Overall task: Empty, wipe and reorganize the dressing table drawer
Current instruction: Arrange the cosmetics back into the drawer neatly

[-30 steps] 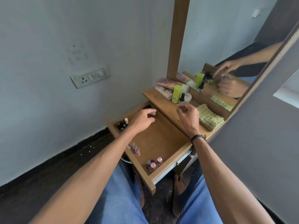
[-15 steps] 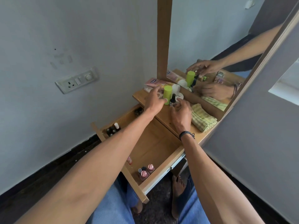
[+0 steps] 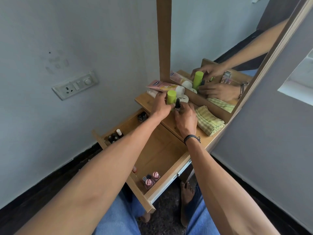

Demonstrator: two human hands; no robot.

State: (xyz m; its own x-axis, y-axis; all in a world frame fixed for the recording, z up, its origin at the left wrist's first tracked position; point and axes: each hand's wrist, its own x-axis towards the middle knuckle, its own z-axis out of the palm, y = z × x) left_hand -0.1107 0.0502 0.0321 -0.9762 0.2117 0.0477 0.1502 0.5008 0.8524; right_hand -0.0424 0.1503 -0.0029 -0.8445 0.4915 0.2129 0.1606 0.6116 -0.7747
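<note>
The wooden drawer [image 3: 159, 155] is pulled out below the dressing table top [image 3: 146, 102]. Its middle is bare. Small nail polish bottles stand in its corners: dark-capped ones [image 3: 115, 137] at the far left, another dark pair [image 3: 142, 116] near the table, and pink-capped ones [image 3: 150, 179] at the near corner. My left hand [image 3: 160, 107] is on the table top with its fingers round a lime green bottle [image 3: 171, 97]. My right hand [image 3: 185, 117] is beside it, closed on a small black-capped bottle [image 3: 177, 103].
A pink tube [image 3: 160, 85] and a white round container [image 3: 184, 99] lie behind the green bottle. A folded green checked cloth [image 3: 209, 122] is at the right of the table top. The mirror [image 3: 220, 48] stands behind, the wall socket [image 3: 75, 85] at left. My knees and bare feet are below the drawer.
My left hand rose out of the drawer to the table top and closed on the green bottle. My right hand moved forward onto the small black-capped bottle.
</note>
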